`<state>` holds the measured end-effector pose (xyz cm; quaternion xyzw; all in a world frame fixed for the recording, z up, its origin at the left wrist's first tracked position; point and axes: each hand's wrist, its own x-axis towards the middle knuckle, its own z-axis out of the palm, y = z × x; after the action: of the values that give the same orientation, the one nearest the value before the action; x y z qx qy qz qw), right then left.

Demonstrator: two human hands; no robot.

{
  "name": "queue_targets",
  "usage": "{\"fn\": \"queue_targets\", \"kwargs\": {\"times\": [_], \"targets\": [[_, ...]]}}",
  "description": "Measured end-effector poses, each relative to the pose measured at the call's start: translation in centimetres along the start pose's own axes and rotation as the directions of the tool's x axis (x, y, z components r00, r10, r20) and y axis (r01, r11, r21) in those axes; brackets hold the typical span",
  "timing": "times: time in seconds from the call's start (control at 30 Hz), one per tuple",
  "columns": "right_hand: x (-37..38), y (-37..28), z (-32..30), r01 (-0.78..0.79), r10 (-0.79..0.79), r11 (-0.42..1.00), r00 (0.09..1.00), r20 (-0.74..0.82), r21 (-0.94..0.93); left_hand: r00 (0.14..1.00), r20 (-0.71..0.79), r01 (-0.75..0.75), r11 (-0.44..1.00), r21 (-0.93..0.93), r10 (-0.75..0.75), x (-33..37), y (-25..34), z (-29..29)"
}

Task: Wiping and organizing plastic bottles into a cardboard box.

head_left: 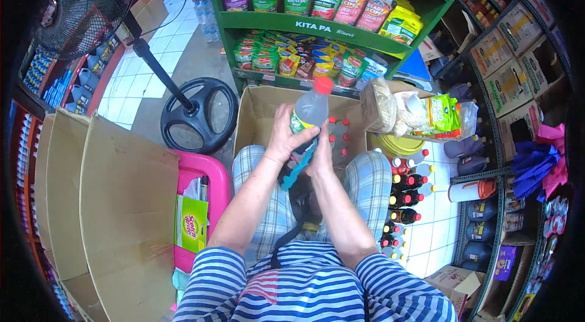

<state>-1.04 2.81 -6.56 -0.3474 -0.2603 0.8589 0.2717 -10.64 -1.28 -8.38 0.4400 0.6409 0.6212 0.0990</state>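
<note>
- A green packet (pixel 191 224) stands inside the pink tub (pixel 220 180).
- The left hand (pixel 283 133) grasps the left side of a bottle (pixel 311 106), held cap-up between the cardboard box (pixel 258 109)'s left and right edges.
- The right hand (pixel 319 154) grips its lower right side; a teal strip (pixel 297 169) hangs alongside.
- Red-capped bottles (pixel 339 134) stand near the box's right edge.
- Dark bottles (pixel 402 198) stand beyond it.

head view | left fisheye, head-worn | looks down, slightly forward | knees (pixel 370 179) close below
</note>
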Motion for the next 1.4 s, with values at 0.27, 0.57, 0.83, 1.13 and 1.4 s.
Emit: {"fn": "queue_targets", "kwargs": {"times": [0.27, 0.57, 0.83, 1.13, 1.4], "targets": [[3.9, 0.0, -7.7, 0.184, -0.176, 0.973, 0.982, 0.067, -0.138, 0.990, 0.142, 0.008, 1.000, -0.030, -0.004, -0.6, 2.4, 1.0], [2.4, -3.5, -6.3, 0.253, -0.236, 0.909, 0.967, 0.091, -0.330, 0.951, -0.036, 0.140, 0.529, -0.837, -0.308, 0.2, 2.9, -0.7], [1.4, -7.0, -5.1, 0.524, -0.505, 0.839, 0.850, 0.149, -0.146, 0.921, -0.022, 0.309, 0.765, -0.565, -0.389, -0.9, 3.2, 0.4], [-1.6, -2.8, -3.3, 0.721, -0.669, 0.391, 0.650, 0.361, -0.572, 0.949, -0.095, 0.182, 0.770, -0.611, -0.300, -2.0, 5.3, 2.4], [1.2, -2.4, -8.7, -0.016, -0.032, 0.986, 0.960, 0.280, 0.166, 0.976, 0.064, 0.179, 0.608, -0.774, -0.206, -1.1, 6.9, 3.5]]}}
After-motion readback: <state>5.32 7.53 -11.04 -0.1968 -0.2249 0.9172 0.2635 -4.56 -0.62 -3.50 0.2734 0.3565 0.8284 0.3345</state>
